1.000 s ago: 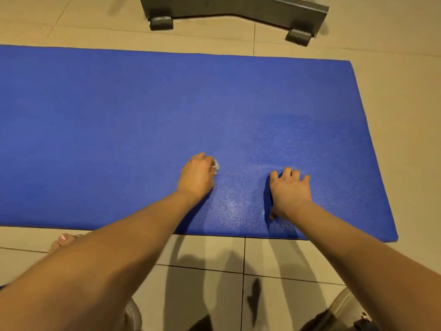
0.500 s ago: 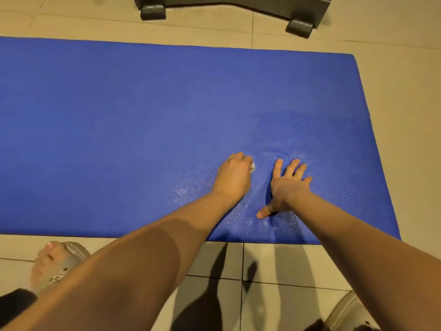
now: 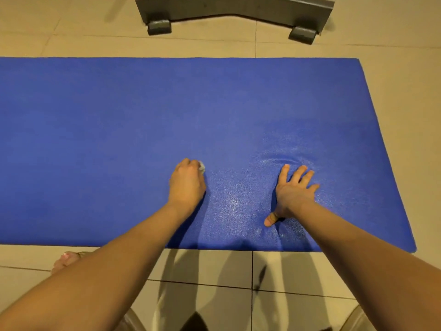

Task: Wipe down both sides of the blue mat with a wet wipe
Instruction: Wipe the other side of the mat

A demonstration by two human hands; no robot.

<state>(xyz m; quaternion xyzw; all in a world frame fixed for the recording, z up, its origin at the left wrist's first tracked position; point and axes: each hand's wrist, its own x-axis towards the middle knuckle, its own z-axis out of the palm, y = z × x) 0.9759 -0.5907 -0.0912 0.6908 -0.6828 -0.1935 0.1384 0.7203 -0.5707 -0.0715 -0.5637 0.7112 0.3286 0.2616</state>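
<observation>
**A:** Where do we have the wipe?

**B:** In our left hand [image 3: 187, 185]. The fingers are curled round the wet wipe [image 3: 202, 167], and only a pale bit shows past the fingertips, pressed onto the blue mat [image 3: 107, 120].

**A:** And our right hand [image 3: 292, 192]?

**B:** It lies flat on the mat with the fingers straight and spread and the thumb out to the side. It holds nothing. Just beyond those fingertips the mat bunches into a small ripple [image 3: 286, 160].

**A:** Where does the mat lie?

**B:** It lies flat on the tiled floor [image 3: 393, 91], under both our hands. It runs far out to the left of our left fingers. A wet sheen [image 3: 235, 199] shows between our hands.

**A:** Is there anything past the fingertips?

**B:** A grey metal base [image 3: 233, 9] stands well beyond them, on the floor past the mat's far edge and apart from it.
</observation>
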